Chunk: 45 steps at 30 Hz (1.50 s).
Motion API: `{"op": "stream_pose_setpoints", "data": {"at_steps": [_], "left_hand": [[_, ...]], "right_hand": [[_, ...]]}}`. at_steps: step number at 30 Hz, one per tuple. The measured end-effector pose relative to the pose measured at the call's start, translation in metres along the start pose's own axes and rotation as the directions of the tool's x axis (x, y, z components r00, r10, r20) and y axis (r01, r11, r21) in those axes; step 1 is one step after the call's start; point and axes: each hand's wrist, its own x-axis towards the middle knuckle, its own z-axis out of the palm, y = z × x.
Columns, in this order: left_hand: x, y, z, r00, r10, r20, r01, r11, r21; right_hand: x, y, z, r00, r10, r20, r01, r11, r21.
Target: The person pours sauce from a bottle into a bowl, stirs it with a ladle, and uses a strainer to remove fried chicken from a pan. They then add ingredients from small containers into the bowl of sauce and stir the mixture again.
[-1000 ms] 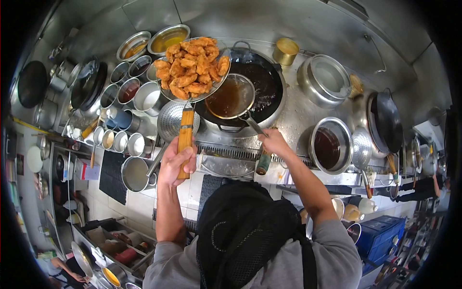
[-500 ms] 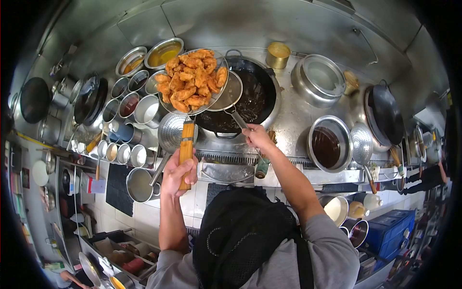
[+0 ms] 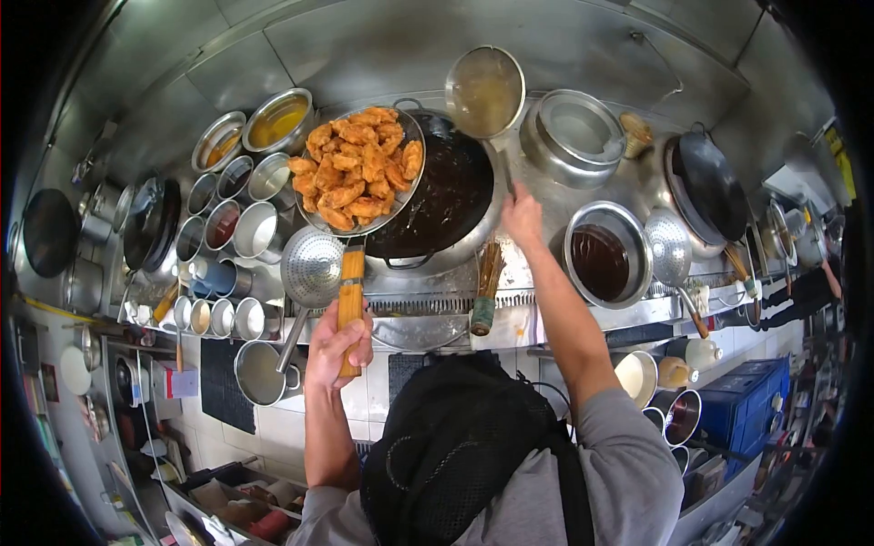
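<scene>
My left hand (image 3: 339,346) is wrapped round the wooden handle of a large skimmer (image 3: 352,273). A heap of golden-brown fried chicken pieces (image 3: 355,168) lies in its bowl, over the left side of a wok (image 3: 451,196) of dark oil. My right hand (image 3: 522,218) grips the handle of a round fine-mesh strainer (image 3: 485,91), held up behind the wok on the right. No food shows in that mesh. Below the wok, a bamboo brush (image 3: 487,287) with a green-bound end lies at the stove's front edge.
Left of the wok stand several metal pots and seasoning cups, with a perforated ladle (image 3: 311,266) beside them. To the right are a lidded pot (image 3: 578,136), a pot of dark liquid (image 3: 605,255) and another perforated ladle (image 3: 669,246). A blue crate (image 3: 742,409) sits lower right.
My right hand has moved the mesh strainer from under the chicken skimmer, up and right to behind the wok. My left hand still holds the chicken in nearly the same place.
</scene>
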Motion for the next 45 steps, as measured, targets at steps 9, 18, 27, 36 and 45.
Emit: {"op": "stream_pose_setpoints", "data": {"at_steps": [9, 18, 27, 36, 45], "left_hand": [[0.009, -0.001, 0.004, 0.998, -0.049, 0.047, 0.047, 0.998, 0.035], [0.037, -0.008, 0.012, 0.966, -0.146, 0.214, 0.121, 0.985, 0.124], [0.077, -0.057, 0.073, 0.849, -0.284, 0.445, 0.264, 0.959, 0.108], [0.091, -0.197, 0.163, 0.756, -0.369, 0.541, 0.354, 0.925, 0.136], [0.09, -0.299, 0.217, 0.729, -0.454, 0.512, 0.423, 0.887, 0.185]], "right_hand": [[0.001, 0.05, -0.06, 0.973, 0.232, -0.011, -0.183, 0.737, -0.651], [-0.076, 0.071, -0.039, 0.918, 0.345, -0.195, -0.391, 0.866, -0.311], [-0.154, 0.024, -0.015, 0.861, 0.494, 0.119, -0.372, 0.454, 0.81], [-0.196, 0.091, 0.061, 0.862, 0.304, 0.406, -0.224, -0.491, 0.842], [-0.235, 0.073, 0.037, 0.99, 0.143, -0.02, -0.111, 0.843, 0.526]]}}
